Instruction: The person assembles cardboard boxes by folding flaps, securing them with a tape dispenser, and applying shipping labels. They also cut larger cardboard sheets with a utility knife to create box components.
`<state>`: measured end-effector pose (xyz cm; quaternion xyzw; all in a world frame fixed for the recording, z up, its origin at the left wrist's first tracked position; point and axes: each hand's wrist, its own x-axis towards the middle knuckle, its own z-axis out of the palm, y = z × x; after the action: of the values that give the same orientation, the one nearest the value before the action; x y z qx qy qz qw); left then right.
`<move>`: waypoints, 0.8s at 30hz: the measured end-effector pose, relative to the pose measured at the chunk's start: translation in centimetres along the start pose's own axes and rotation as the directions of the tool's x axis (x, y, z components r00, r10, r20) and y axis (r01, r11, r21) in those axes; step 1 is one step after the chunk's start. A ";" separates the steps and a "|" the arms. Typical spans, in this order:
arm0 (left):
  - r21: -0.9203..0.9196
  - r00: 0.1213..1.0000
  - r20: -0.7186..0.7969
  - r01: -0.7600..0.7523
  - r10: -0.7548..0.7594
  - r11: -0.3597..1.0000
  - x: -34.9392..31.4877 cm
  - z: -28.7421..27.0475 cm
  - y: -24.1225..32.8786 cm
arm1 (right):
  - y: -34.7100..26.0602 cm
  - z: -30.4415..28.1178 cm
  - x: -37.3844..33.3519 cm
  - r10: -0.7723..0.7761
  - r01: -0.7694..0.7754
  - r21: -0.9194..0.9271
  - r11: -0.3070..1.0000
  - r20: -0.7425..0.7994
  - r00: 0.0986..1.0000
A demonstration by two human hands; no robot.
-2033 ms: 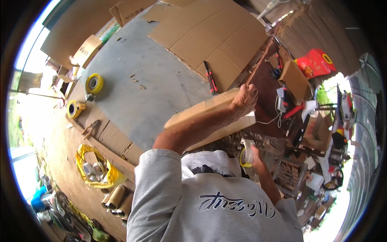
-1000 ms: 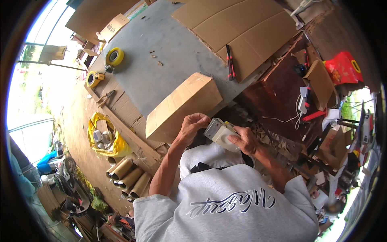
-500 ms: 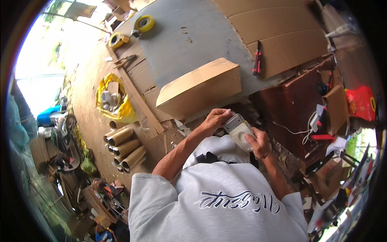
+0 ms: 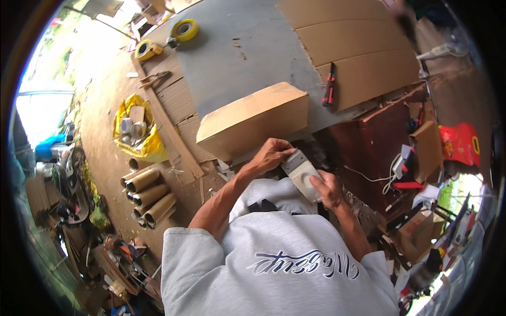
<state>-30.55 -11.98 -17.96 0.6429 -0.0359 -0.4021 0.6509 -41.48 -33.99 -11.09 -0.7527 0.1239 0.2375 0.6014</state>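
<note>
A flat, pale rectangular device (image 4: 302, 173), about phone-sized, has a grey end and a round disc on its face. My right hand (image 4: 330, 190) wraps round its near end, the thumb lying across the face beside the disc. At the far grey end, the fingers of my left hand (image 4: 274, 154) are pinched against the edge; their tips are partly hidden. The device is tilted in front of my chest, just short of a closed cardboard box (image 4: 252, 121) at the table's near edge.
On the grey table (image 4: 237, 68) lie yellow tape rolls (image 4: 184, 30), a flat cardboard sheet (image 4: 363, 47) and a red-black cutter knife (image 4: 329, 87). Pliers (image 4: 156, 78) are at the left edge. A yellow bag (image 4: 150, 150) and several cardboard tubes (image 4: 145, 195) occupy the floor at left.
Both hands and the device appear slightly further left as the whole view shifts. My left fingers remain at the device's grey end, and my right hand still holds it.
</note>
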 end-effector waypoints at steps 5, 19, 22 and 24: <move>0.492 0.908 -0.069 -0.330 0.414 0.806 3.2 -1.7 5.7 | -2.0 -0.2 3.8 -0.081 0.085 0.033 0.996 -0.110 0.991; 0.782 0.857 -0.044 -0.291 0.513 0.552 14.4 -9.5 10.8 | 2.7 -1.4 8.8 -0.007 0.053 0.233 0.971 -0.191 0.982; 0.798 0.850 -0.047 -0.285 0.526 0.531 14.8 -9.6 10.4 | 2.4 -1.3 9.4 -0.027 0.072 0.209 0.975 -0.210 0.977; 0.809 0.853 -0.056 -0.266 0.519 0.525 14.7 -9.8 10.2 | 3.7 -1.2 9.9 -0.004 0.043 0.215 0.976 -0.178 0.984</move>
<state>-10.24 -14.03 -17.70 0.8846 -0.2551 -0.0875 0.3803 -34.49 -35.11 -19.00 -0.7019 0.1931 0.1476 0.6695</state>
